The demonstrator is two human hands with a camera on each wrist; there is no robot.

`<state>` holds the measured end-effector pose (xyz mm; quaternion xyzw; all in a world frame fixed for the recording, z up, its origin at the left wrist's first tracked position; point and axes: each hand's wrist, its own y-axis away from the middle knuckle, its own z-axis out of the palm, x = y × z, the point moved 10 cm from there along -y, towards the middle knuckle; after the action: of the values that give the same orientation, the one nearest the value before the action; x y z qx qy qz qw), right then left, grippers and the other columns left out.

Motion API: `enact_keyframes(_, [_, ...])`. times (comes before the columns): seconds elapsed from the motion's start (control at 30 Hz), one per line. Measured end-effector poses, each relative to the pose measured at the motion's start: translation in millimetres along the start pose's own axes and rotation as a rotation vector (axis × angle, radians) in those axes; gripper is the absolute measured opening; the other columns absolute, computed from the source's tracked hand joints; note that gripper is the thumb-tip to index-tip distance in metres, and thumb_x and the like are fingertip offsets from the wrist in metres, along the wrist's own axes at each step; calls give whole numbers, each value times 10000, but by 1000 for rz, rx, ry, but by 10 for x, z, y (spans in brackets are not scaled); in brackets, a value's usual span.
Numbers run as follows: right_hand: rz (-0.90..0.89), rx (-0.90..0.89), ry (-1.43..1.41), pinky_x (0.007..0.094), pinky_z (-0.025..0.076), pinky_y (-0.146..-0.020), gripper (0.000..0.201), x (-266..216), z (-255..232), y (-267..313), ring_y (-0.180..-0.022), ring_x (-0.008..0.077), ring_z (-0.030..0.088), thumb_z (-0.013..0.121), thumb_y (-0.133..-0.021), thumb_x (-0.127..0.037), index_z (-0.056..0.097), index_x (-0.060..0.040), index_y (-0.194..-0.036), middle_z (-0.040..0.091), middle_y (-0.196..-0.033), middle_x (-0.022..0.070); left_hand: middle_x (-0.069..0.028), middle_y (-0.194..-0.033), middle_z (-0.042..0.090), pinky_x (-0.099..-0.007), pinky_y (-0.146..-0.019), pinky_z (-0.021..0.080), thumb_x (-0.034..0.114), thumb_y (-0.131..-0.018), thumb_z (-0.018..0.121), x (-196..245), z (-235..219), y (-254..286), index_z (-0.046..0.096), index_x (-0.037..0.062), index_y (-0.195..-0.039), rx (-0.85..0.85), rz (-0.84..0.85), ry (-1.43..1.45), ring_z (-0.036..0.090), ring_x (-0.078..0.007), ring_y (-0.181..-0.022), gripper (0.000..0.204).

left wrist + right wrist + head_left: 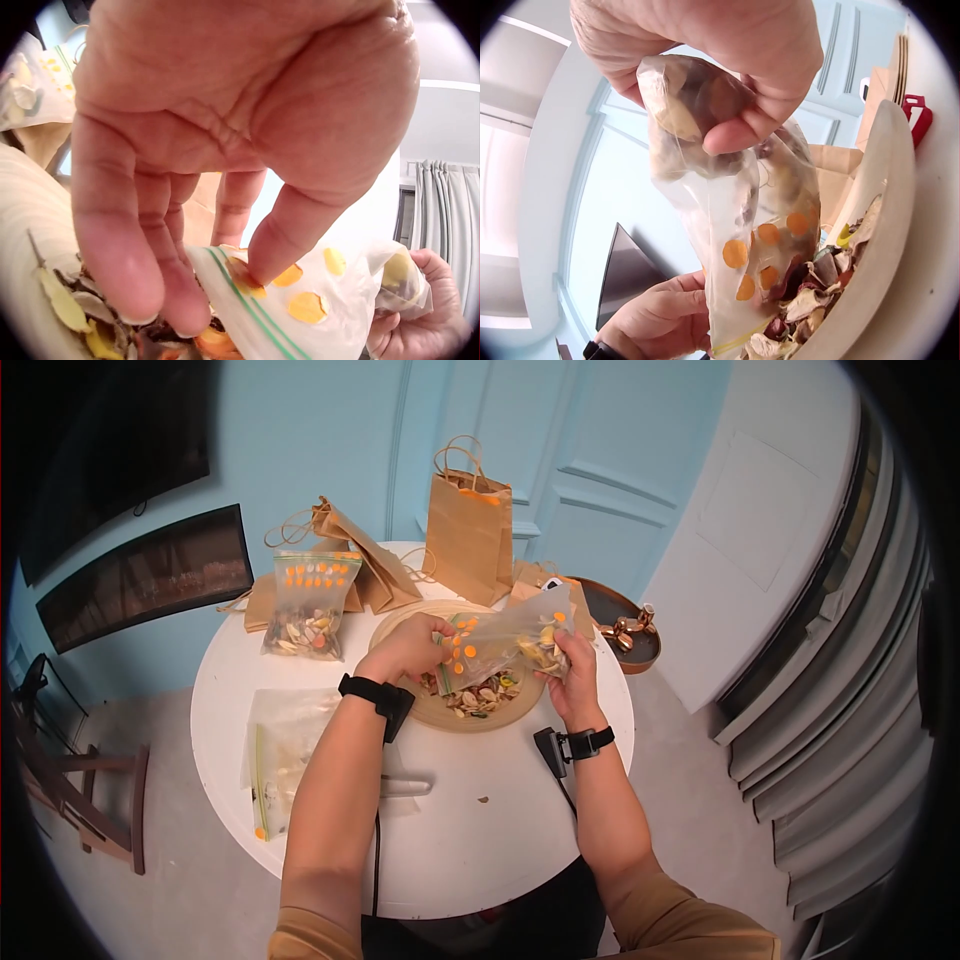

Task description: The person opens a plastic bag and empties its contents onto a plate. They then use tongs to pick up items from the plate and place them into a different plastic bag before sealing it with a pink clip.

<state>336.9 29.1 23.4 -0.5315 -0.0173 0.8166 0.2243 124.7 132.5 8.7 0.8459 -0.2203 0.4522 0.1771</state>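
A clear zip bag (pixel 490 645) with orange dots is held tilted over a round wooden bowl (pixel 520 718), its green-striped mouth low and to the left. My left hand (pixel 408 645) pinches the mouth edge between thumb and forefinger, while the other fingers hang loose over the bowl. My right hand (pixel 577 678) grips the raised bottom end, where dark and pale dried pieces (pixel 686 112) are bunched. In the right wrist view the mouth reaches down to the bowl's heap of dried petals and slices (pixel 810 307).
A full dotted zip bag (pixel 308 610) stands at the left against folded paper bags (pixel 375 565). An upright paper bag (pixel 468 540) is behind the bowl. Flat zip bags (pixel 285 745) lie front left, by a grey handle-like object (pixel 405 787). A brown tray (pixel 640 655) is at right.
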Motion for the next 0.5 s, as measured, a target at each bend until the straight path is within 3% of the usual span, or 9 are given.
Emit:
enact_keyframes(0.3, [-87,-98,-85,291,633,-611,331,-46,89,-21,-841,159,715,576,-991,-232,523,-6,-1227,677,-1059,89,-22,-790,680,-269,-488,472,182,-886,681,8,12,7,670,83,-1171,-11,6,-34,641,-90,-637,301])
enact_keyframes(0.4, [-119,-135,-143,296,626,-666,380,-62,109,-13,-880,162,705,626,-962,-158,511,4,-1286,675,-1093,89,-42,-784,681,-298,-501,479,171,-860,667,40,11,32,667,56,-1119,-7,28,-17,662,-120,-617,284])
enact_keyframes(0.5, [-152,-150,-151,314,628,-722,420,-72,107,-23,-939,181,697,641,-948,-111,487,15,-1318,656,-1148,104,-12,-785,677,-257,-482,453,223,-892,690,24,22,21,675,89,-1090,-19,10,-47,643,-84,-637,240])
